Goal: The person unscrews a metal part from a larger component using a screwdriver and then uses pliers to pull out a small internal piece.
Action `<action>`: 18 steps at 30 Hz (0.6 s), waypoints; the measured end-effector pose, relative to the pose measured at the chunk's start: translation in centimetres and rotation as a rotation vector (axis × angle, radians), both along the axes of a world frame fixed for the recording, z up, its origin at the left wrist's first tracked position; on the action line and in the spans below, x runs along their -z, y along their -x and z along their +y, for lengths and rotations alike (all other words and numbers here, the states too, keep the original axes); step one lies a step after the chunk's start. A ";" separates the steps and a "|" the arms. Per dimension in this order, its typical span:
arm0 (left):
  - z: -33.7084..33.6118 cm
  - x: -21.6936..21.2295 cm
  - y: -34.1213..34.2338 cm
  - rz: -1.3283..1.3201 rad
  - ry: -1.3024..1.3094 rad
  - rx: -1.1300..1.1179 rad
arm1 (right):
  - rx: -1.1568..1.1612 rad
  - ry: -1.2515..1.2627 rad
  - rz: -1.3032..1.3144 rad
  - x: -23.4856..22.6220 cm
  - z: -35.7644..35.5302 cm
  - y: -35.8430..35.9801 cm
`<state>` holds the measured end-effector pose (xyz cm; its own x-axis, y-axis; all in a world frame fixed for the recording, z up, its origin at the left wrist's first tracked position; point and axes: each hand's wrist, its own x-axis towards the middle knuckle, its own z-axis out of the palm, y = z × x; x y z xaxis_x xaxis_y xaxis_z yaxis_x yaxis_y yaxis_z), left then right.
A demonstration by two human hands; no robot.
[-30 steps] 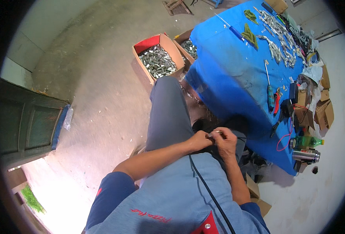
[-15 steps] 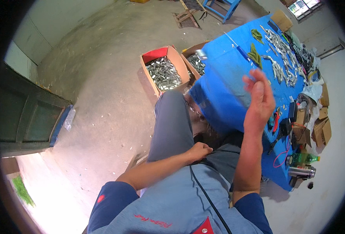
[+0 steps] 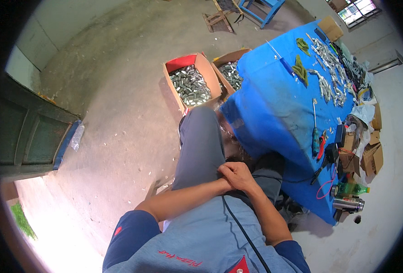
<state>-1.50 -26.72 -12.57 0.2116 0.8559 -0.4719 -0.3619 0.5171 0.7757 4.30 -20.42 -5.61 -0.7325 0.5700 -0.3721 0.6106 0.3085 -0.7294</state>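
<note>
Both hands rest together in my lap, over the top of my grey trousers. My right hand [image 3: 239, 175] lies across the left wrist with its fingers curled in; whatever they may hold is hidden. Most of my left hand [image 3: 226, 184] is covered by the right one, so its fingers do not show. Ahead of my knee stands an open carton with a red inner flap [image 3: 182, 62], filled with short silver metal cylinders [image 3: 191, 86]. A second carton [image 3: 232, 56] beside it holds similar cylinders [image 3: 231, 73], partly behind the blue-covered table [image 3: 267, 95].
On the table lie long screwdrivers [image 3: 315, 132], red-handled pliers [image 3: 322, 144], green cloths [image 3: 300, 69] and a heap of silver metal parts [image 3: 331, 61]. A green bottle [image 3: 351, 189] and a steel flask [image 3: 349, 204] are at its near right edge. A dark door [image 3: 37, 136] stands left.
My right hand has come down from its raised place over the table onto my left hand. The small silver piece seen in the air near the second carton no longer shows there.
</note>
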 end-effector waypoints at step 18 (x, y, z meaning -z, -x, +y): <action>0.2 0.4 -0.6 -0.081 -0.038 -0.028 | 0.155 0.147 0.108 2.2 0.5 -1.8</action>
<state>-0.88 -26.48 -12.99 0.2238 0.8787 -0.4216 -0.4382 0.4771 0.7619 6.10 -19.94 -7.85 -0.6807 0.6240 -0.3838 0.5584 0.1028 -0.8232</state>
